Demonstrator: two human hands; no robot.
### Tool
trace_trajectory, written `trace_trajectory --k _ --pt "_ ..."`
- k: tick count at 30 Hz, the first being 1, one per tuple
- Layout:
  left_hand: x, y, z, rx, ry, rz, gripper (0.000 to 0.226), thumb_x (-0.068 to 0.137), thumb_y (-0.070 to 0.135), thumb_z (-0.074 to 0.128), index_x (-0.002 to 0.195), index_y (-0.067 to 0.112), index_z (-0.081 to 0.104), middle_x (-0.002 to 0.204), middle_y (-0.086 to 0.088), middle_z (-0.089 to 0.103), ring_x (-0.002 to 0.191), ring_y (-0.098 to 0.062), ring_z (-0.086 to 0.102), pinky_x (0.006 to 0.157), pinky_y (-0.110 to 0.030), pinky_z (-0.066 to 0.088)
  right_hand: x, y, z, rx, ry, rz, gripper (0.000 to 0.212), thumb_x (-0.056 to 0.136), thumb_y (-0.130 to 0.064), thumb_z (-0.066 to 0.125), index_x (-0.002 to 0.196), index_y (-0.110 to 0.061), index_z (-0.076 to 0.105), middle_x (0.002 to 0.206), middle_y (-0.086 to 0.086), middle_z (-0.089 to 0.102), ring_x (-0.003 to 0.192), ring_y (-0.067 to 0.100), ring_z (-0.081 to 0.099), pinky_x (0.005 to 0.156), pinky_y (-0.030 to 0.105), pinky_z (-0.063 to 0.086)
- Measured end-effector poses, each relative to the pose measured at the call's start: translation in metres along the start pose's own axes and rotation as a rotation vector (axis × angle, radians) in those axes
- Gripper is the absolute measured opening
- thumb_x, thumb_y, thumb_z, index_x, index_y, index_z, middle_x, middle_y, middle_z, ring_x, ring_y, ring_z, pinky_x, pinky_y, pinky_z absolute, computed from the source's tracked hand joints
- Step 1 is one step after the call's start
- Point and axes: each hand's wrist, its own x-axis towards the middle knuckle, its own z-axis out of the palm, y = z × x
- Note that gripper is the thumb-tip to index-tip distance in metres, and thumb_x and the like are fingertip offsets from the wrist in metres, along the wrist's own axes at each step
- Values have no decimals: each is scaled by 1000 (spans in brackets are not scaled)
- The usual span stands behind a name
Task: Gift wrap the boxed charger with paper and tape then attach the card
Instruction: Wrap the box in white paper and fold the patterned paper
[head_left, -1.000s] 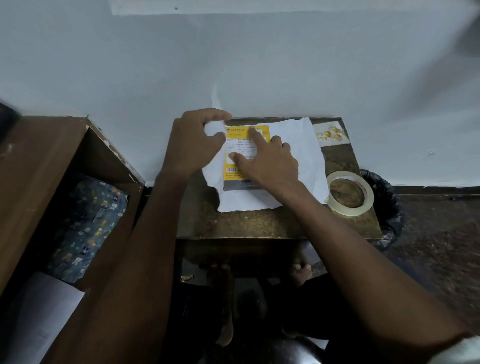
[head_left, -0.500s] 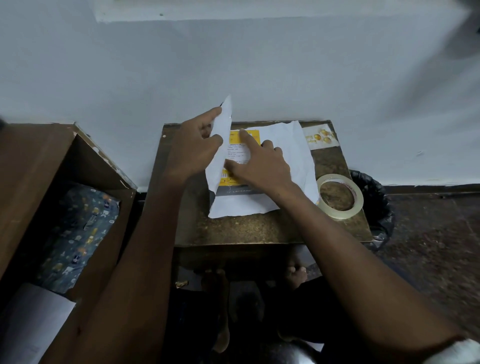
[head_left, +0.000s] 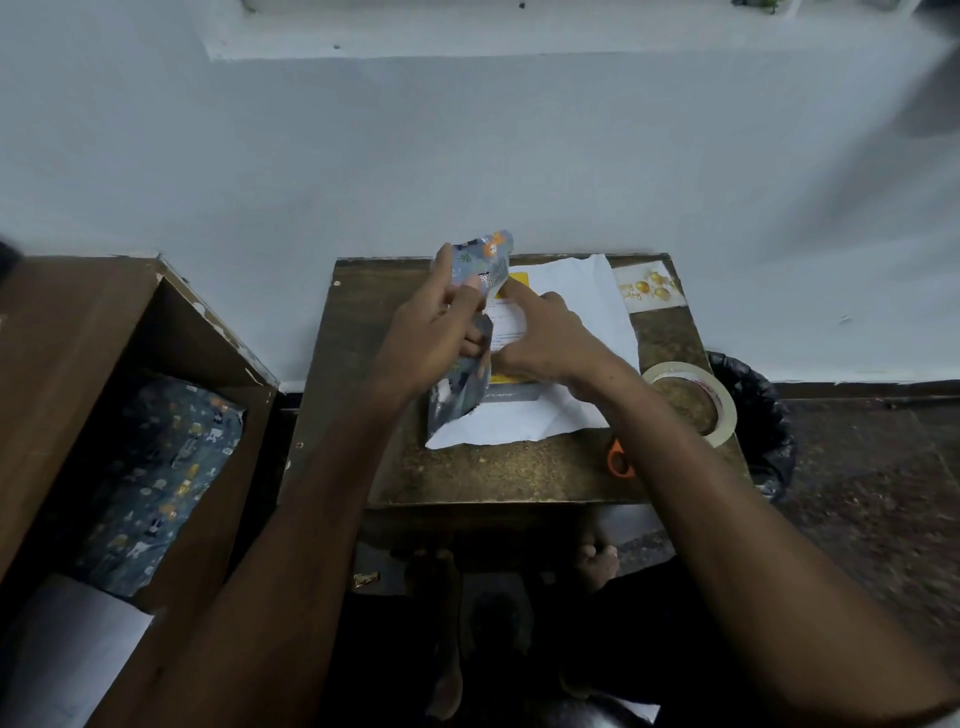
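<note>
The yellow and grey charger box (head_left: 511, 387) lies flat on the wrapping paper (head_left: 576, 301), whose white underside faces up on the small brown table (head_left: 493, 467). My left hand (head_left: 441, 332) grips the paper's left flap and holds it upright, so its blue patterned side shows. My right hand (head_left: 545, 338) presses down on top of the box, index finger stretched toward the flap. The tape roll (head_left: 724, 410) sits at the table's right edge. A white card with gold balloons (head_left: 647, 288) lies at the far right corner.
Orange scissor handles (head_left: 619, 460) peek out beside my right forearm. A wooden cabinet (head_left: 67, 364) to the left holds a roll of patterned paper (head_left: 161, 478). A black bin bag (head_left: 763, 415) sits right of the table. A pale wall stands close behind.
My left hand has lifted the left flap higher and folded it toward the box, so the patterned side now shows. My right hand stays on the box.
</note>
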Motion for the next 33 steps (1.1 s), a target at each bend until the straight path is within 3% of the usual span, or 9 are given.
trace_trajectory --k 3,5,8,10,17,21,24,28,33 --pt "-2 -2 -1 156 -1 55 62 111 25 55 167 26 30 111 -2 71 76 -12 71 77 -38 65 4 10 -12 130 -33 -63 90 57 -40 82 141 -51 51 126 5 61 110 31 65 92 45 60" --pt "-3 -2 0 321 -16 148 64 106 18 63 165 20 37 121 -2 66 77 -10 67 81 -35 63 5 17 -23 158 65 -59 74 72 -29 88 139 -43 60 118 5 71 104 28 71 87 45 62" --pt "-6 -2 7 570 -18 265 61 101 22 70 159 19 49 126 -2 60 81 -11 61 85 -30 50 11 32 -36 -134 397 9 74 79 -50 86 144 -26 59 133 1 68 125 21 62 102 40 51" --pt "-8 1 12 690 -6 288 55 102 25 68 155 19 54 131 -6 56 100 -20 63 88 -29 44 16 43 -40 -186 525 39 72 82 -55 82 142 -20 60 139 2 64 132 25 56 104 42 48" --pt "-9 11 32 873 49 299 45 104 32 57 149 35 60 155 2 44 126 -25 62 99 -43 52 16 54 -44 -283 427 126 75 84 -35 82 149 -16 49 150 14 48 143 35 39 106 43 43" --pt "-6 14 28 854 29 270 46 105 32 58 151 34 57 159 3 43 133 -24 57 102 -42 49 14 50 -47 -105 556 81 75 79 -18 80 147 -13 49 145 13 52 136 32 48 90 28 37" --pt "-10 16 28 800 56 284 46 104 30 60 150 29 57 153 2 48 131 -22 57 101 -42 49 7 51 -60 24 591 109 79 82 -18 78 153 -11 44 134 9 63 125 26 58 91 28 40" --pt "-2 24 5 671 308 220 47 100 26 62 147 23 59 146 -7 54 133 -24 54 108 -37 45 -2 50 -60 -20 601 84 72 83 -14 74 150 -11 49 127 8 67 125 28 58 92 31 43" --pt "11 6 -21 373 223 -95 82 100 41 70 167 20 27 167 -8 38 153 -24 37 119 -40 35 -1 27 -34 -185 587 -56 56 91 -30 71 143 -15 57 142 8 57 136 29 47 100 35 41"
